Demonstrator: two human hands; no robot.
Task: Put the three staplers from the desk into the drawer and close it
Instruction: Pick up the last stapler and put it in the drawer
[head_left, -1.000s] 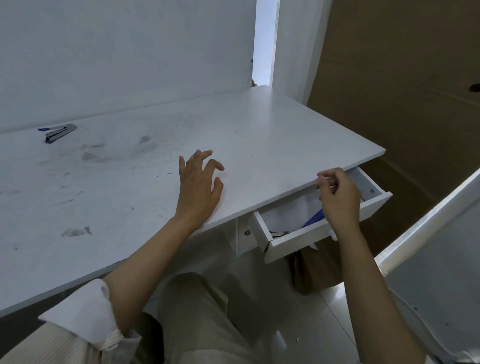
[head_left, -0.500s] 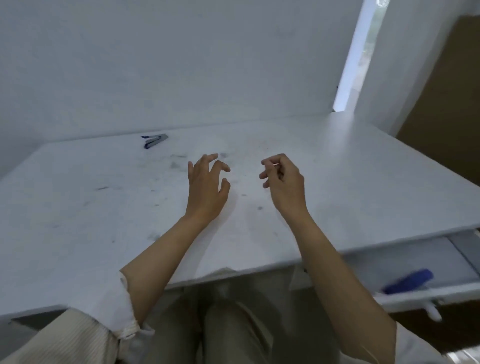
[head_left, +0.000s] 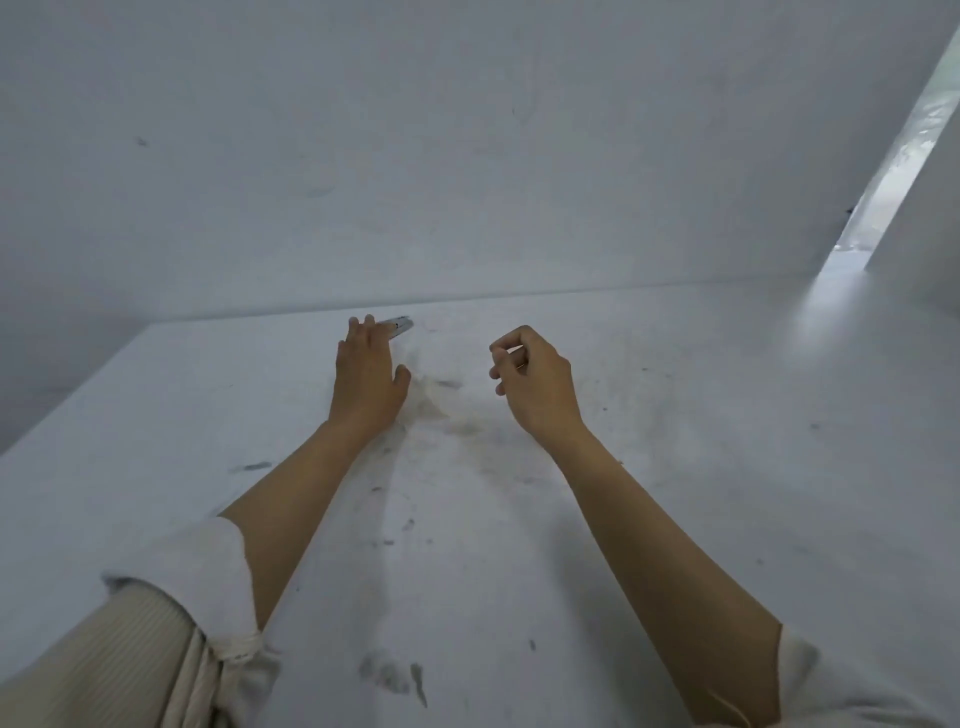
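One grey stapler lies near the far edge of the white desk, close to the wall. My left hand is stretched out flat over the desk. Its fingertips reach the stapler's left end and cover part of it, but the fingers are not closed around it. My right hand hovers to the right of it, fingers loosely curled in, holding nothing. The drawer and the other staplers are out of view.
A plain white wall rises directly behind the desk. A narrow bright gap shows at the far right corner. The desk top carries dark smudges near me.
My view has swung left and up, away from the drawer, which has left the frame. My left hand has slid forward to the stapler, and my right hand has come from the drawer to over the desk.
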